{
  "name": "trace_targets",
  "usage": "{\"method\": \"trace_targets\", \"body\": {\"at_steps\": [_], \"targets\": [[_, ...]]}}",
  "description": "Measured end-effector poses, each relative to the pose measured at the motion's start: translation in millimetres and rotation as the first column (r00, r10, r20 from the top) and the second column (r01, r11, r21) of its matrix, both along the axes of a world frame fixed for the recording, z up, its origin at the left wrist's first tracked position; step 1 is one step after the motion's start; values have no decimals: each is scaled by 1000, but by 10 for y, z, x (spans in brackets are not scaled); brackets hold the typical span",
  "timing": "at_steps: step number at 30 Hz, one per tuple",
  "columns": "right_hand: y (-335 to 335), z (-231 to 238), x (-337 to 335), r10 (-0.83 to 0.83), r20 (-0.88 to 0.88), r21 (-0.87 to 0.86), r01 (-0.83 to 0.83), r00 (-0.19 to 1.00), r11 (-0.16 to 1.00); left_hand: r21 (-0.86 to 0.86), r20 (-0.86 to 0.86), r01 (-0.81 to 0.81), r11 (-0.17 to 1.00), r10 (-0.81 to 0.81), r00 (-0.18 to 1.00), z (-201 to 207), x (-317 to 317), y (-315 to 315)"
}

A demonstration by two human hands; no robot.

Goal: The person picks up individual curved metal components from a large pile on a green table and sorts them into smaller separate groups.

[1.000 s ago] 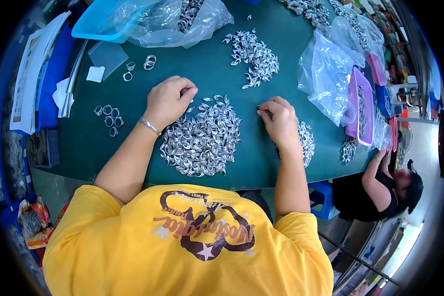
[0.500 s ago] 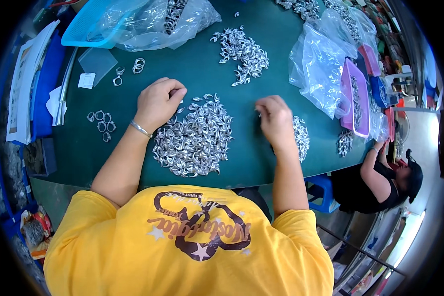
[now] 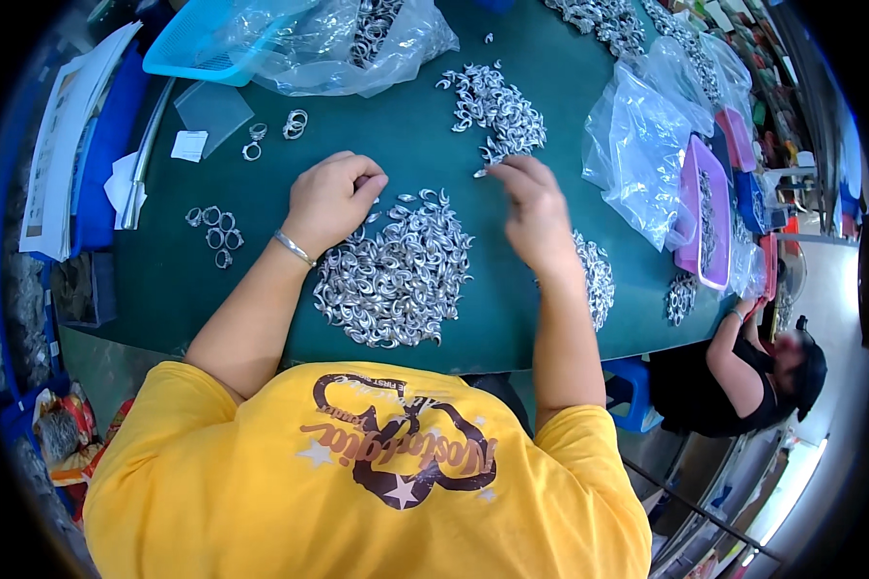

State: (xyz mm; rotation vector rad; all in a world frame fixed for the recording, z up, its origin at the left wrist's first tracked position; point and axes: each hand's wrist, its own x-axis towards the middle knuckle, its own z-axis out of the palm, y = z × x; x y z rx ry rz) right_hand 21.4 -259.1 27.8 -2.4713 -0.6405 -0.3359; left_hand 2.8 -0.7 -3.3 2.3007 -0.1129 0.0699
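My left hand, with a bracelet at the wrist, rests on the green table with fingers curled and thumb against them. What it holds, if anything, is hidden. Close by its thumb begins a big pile of small silver crescent-shaped metal pieces. My right hand, slightly blurred, has thumb and fingers pinched together at the near edge of a farther pile of similar pieces. I cannot make out anything between those fingertips. Beside my right forearm lies a third, smaller silver pile, partly hidden by it.
Silver rings lie at left, more farther back. A blue basket and clear plastic bag stand at the back. At right are another bag, a purple tray and a co-worker in black.
My right hand has moved away from me, up to the near edge of the far pile. My left hand stays closed beside the big pile. The whole view has shifted slightly.
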Motion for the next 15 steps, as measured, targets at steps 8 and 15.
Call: {"method": "trace_targets", "body": {"at_steps": [8, 15], "targets": [[-104, -58, -29, -100, -261, 88, 127, 960, 988, -22, 20, -7, 1000, 7, 1000, -9, -18, 26], [9, -189, -139, -74, -20, -34, 73, 997, 997, -24, 8, -5, 1000, 6, 1000, 12, -8, -6]]}}
